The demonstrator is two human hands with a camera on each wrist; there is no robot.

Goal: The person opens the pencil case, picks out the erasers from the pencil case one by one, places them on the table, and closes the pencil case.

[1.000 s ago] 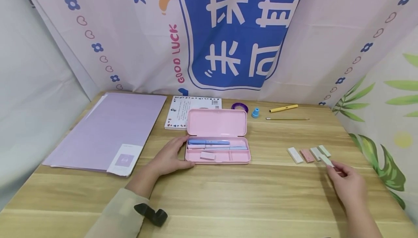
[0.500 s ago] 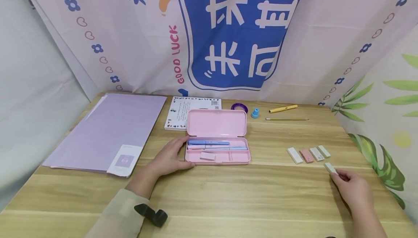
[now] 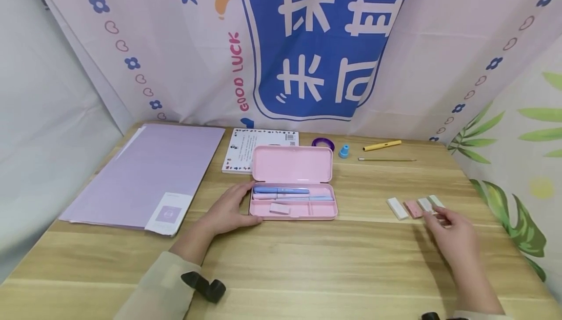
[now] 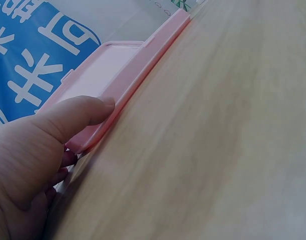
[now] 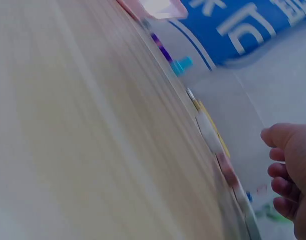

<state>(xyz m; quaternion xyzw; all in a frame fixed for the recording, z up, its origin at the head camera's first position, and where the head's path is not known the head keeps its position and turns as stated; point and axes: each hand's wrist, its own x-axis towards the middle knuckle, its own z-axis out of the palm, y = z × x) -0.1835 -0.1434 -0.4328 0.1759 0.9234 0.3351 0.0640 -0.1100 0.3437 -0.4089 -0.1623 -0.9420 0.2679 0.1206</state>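
A pink pencil case (image 3: 322, 210) lies with its lid raised, holding several pens (image 3: 281, 190) and a small pale eraser (image 3: 279, 209). My left hand (image 3: 226, 210) grips its left end, thumb on the front wall and fingers round the side, as the left wrist view shows. On the right a row of erasers stands side by side: a white eraser (image 3: 397, 208), a pink eraser (image 3: 412, 208), a whitish one and a pale green one. My right hand (image 3: 456, 237) is over the row's right end, fingers bent; I cannot tell whether an eraser is between its fingertips.
A lilac folder (image 3: 162, 173) covers the left of the table. Behind the case are a white booklet (image 3: 239, 149), purple tape (image 3: 322, 143) and a small blue object (image 3: 344, 151). A yellow pen (image 3: 382, 145) and a pencil (image 3: 386, 159) lie at the back right.
My right hand, earlier pinching a pale green eraser, drew back to the right and has now come forward and left over the row; that eraser is no longer visible in it. My left hand stays.
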